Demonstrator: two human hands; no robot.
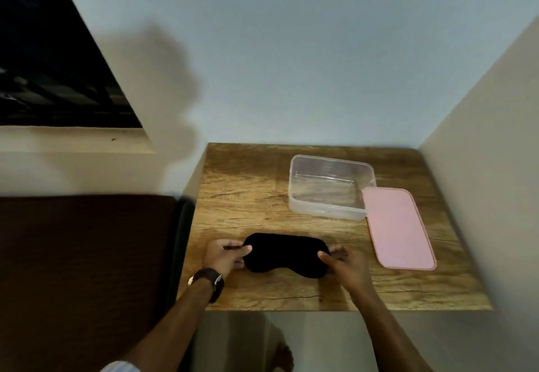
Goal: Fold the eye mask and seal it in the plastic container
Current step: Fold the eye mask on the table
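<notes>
A black, soft fabric eye mask (286,255) lies flat and unfolded on the near part of a small wooden table with a strong grain (248,196). The left hand (224,256), with a dark-strapped wristwatch (207,281) on its wrist, pinches the mask's left end between thumb and fingers. The right hand (344,263) grips the mask's right end the same way, thumb on top; the fingers beneath are hidden, so how far they wrap is unclear. Behind the mask, well apart from it, stands a clear rectangular plastic container (329,186), open and empty. Its flat pink rectangular lid (398,227) lies on the table just to the container's right, its far corner touching or nearly touching the container's rim.
</notes>
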